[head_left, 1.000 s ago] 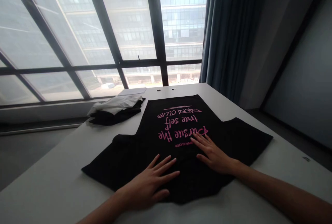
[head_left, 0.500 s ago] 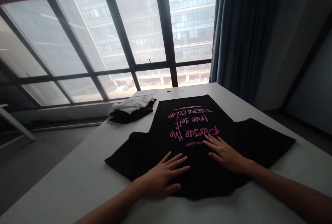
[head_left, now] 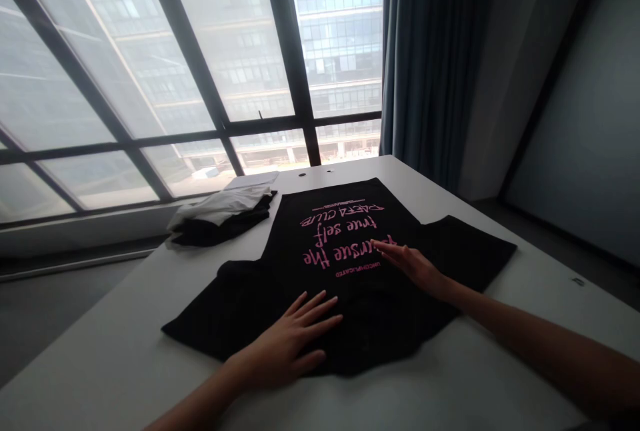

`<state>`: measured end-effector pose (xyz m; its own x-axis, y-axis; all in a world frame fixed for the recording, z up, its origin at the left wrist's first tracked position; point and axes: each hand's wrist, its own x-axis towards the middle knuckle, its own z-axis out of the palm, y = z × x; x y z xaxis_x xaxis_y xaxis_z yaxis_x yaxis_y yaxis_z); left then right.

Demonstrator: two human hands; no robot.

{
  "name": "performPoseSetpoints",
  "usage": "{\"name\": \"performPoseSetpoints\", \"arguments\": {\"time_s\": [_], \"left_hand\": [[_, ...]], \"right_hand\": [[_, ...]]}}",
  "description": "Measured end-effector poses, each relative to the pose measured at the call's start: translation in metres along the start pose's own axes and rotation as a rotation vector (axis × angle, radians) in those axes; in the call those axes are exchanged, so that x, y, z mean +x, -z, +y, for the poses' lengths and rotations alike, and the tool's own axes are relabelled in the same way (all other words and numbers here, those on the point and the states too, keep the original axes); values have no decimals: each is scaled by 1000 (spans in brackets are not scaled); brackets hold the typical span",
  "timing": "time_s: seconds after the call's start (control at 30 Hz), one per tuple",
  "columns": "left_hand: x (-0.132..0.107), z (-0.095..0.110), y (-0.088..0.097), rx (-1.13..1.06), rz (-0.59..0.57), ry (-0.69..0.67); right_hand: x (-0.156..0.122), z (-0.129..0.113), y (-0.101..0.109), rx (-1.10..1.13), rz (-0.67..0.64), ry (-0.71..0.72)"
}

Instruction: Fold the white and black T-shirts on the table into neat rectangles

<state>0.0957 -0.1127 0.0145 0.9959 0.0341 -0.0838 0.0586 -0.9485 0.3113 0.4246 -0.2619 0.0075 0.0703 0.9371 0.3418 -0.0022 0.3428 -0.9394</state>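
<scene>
A black T-shirt (head_left: 280,278) with pink lettering lies spread out on the white table, its neck end towards me and its sleeves out to both sides. My left hand (head_left: 290,338) rests flat on the shirt near the collar, fingers spread, holding nothing. Over the right part of the lettering is my right hand (head_left: 413,268), turned on its edge with the fingers stretched out and no cloth between them. Whether its lower edge touches the fabric I cannot tell. It covers part of the top line of script.
Beyond the shirt to the left, a pile of white and black clothes (head_left: 223,214) sits at the edge of the white table (head_left: 100,351). Large windows (head_left: 230,44) and a blue curtain (head_left: 425,71) stand behind. A small dark mark (head_left: 577,281) shows on the table's right side.
My right hand has gone from lying flat on the shirt to being tilted on its edge. My left hand stays flat on the cloth. The view has swung to the right.
</scene>
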Motion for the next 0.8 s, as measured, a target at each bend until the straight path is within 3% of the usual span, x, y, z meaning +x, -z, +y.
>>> {"name": "performPoseSetpoints", "arguments": {"time_s": [0.27, 0.47, 0.57, 0.8], "left_hand": [[0, -6, -5, 23, 37, -9], [1, -9, -6, 49, 44, -28], [1, -9, -6, 57, 59, -32], [2, -8, -5, 72, 21, -8]], "right_hand": [[2, -3, 9, 550, 35, -150], [7, -6, 36, 657, 132, -207], [10, -6, 69, 656, 268, -172], [14, 19, 145, 763, 800, -291]]}}
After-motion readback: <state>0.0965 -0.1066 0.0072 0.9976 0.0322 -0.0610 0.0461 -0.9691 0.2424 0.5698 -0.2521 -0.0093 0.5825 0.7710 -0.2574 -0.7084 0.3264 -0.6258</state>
